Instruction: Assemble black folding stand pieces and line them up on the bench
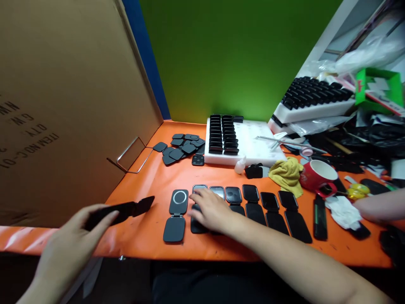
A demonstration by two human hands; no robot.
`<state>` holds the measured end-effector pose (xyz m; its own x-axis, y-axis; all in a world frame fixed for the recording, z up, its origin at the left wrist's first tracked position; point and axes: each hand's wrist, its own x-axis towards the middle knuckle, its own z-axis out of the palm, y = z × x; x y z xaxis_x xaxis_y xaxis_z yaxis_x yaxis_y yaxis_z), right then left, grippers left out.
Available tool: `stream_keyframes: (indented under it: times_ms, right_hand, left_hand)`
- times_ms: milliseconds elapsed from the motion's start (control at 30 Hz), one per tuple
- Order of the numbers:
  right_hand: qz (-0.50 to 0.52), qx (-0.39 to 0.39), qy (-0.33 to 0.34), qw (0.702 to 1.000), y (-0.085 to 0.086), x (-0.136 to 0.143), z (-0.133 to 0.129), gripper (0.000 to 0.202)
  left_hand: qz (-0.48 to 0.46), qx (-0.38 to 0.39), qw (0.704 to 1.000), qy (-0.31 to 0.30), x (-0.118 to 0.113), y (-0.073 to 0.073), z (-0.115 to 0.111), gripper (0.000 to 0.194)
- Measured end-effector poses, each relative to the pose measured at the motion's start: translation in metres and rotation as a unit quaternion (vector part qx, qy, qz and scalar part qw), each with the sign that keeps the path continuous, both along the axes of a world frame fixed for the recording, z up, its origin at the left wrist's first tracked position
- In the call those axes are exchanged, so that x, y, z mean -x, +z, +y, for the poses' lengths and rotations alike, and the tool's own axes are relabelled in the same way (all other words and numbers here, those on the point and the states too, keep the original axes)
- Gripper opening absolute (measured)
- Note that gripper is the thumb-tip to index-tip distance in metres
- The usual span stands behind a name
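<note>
My left hand (71, 238) is closed around a black folding wireless charger (122, 212), held unfolded and nearly edge-on above the table's left front. To its right, another folding charger (174, 230) lies opened flat, with a pale ring on its upper pad. My right hand (210, 210) rests over the left end of a row of unfolded chargers, fingers stretched and slightly apart, partly covering a charger (198, 228). Whether the fingertips press on it I cannot tell. Farther right in the row, more chargers (297, 226) lie with glossy dark faces up.
Behind the row stands a white foam tray (253, 158) holding black pieces, beside a pile of dark pads (180, 150). A bent wire stand (134, 158) is by the cardboard box (63, 105). Rightward are a yellow cloth (286, 173), red mug (318, 175) and another person's arm (382, 205).
</note>
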<state>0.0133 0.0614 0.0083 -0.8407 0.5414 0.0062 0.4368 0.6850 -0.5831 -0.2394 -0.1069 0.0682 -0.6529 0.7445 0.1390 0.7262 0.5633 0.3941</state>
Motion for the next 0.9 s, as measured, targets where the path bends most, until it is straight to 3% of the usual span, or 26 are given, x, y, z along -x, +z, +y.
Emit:
stream_keyframes:
  times_ms: [67, 167, 267, 333, 433, 567, 700, 800, 900]
  right_hand:
    - [-0.052, -0.047, 0.051, 0.996, -0.002, -0.019, -0.016, 0.077]
    - [-0.093, -0.069, 0.105, 0.988, -0.008, -0.035, -0.04, 0.096]
    - [-0.111, -0.089, 0.125, 0.982, -0.013, -0.042, -0.059, 0.085]
    - [-0.105, -0.102, 0.133, 0.98, -0.012, -0.048, -0.066, 0.071]
    - [-0.062, -0.115, 0.136, 0.982, -0.002, -0.058, -0.063, 0.053]
    - [-0.027, -0.146, 0.128, 0.981, 0.01, -0.065, -0.048, 0.043]
    - [-0.034, -0.157, 0.119, 0.98, 0.006, -0.059, -0.049, 0.043]
    - [-0.057, -0.144, 0.097, 0.983, -0.002, -0.05, -0.055, 0.047]
    - [-0.09, -0.117, 0.085, 0.985, -0.009, -0.043, -0.058, 0.05]
  left_hand:
    - [-0.024, -0.016, 0.999, 0.036, 0.004, 0.008, 0.016, 0.036]
    - [-0.135, -0.023, 0.989, -0.049, 0.007, -0.003, 0.049, 0.044]
    - [-0.192, 0.002, 0.971, -0.143, 0.004, -0.032, 0.084, 0.044]
    - [-0.198, 0.015, 0.965, -0.169, 0.0, -0.051, 0.101, 0.041]
    - [-0.187, 0.018, 0.968, -0.166, -0.004, -0.072, 0.112, 0.039]
    - [-0.177, 0.008, 0.975, -0.134, -0.004, -0.084, 0.11, 0.039]
    - [-0.181, 0.007, 0.977, -0.116, 0.0, -0.075, 0.105, 0.042]
    - [-0.165, -0.009, 0.982, -0.091, 0.003, -0.046, 0.096, 0.045]
    - [-0.092, -0.059, 0.994, -0.022, -0.001, -0.011, 0.075, 0.043]
